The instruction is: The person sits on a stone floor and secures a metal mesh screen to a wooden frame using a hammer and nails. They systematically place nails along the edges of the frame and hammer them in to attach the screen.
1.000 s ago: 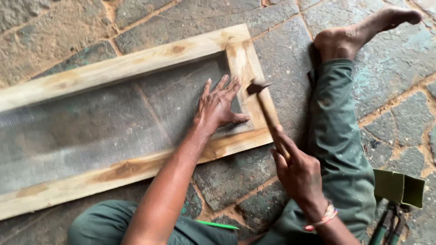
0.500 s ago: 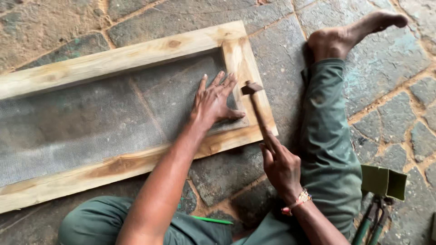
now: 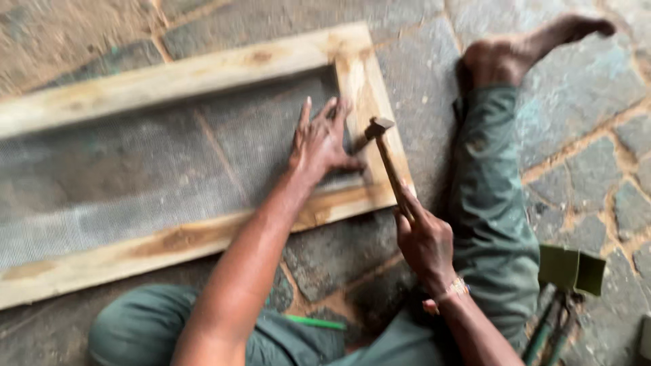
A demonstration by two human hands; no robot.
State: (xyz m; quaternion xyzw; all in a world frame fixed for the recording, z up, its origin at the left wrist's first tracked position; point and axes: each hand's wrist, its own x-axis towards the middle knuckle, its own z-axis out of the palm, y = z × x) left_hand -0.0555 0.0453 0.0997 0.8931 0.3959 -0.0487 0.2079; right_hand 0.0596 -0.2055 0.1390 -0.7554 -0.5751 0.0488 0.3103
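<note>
Stone-paved floor (image 3: 597, 115), with a long wooden frame (image 3: 169, 78) lying flat on it and grey mesh (image 3: 122, 183) stretched across the opening. Person sits at the frame's right end, green-trousered leg (image 3: 488, 203) and bare foot (image 3: 522, 47) out past the corner. Left hand (image 3: 322, 146) is unclenched, fingers spread flat on the mesh just inside the right rail, thumb toward the lower corner – it grasps nothing, just presses. Right hand (image 3: 424, 240) is clenched on the handle of a hammer (image 3: 386, 159), whose head hovers over the right rail just beside the left thumb. To do this well, my read: keep the mesh pulled taut, thumb clear of the strike line, short square taps onto the rail. No nail visible – too blurred to tell. Versus half a second ago: hammer head sits slightly closer to the rail, the left hand hasn't shifted. Green tool (image 3: 569, 278) at lower right, green pencil (image 3: 315, 323) by the knee.
</note>
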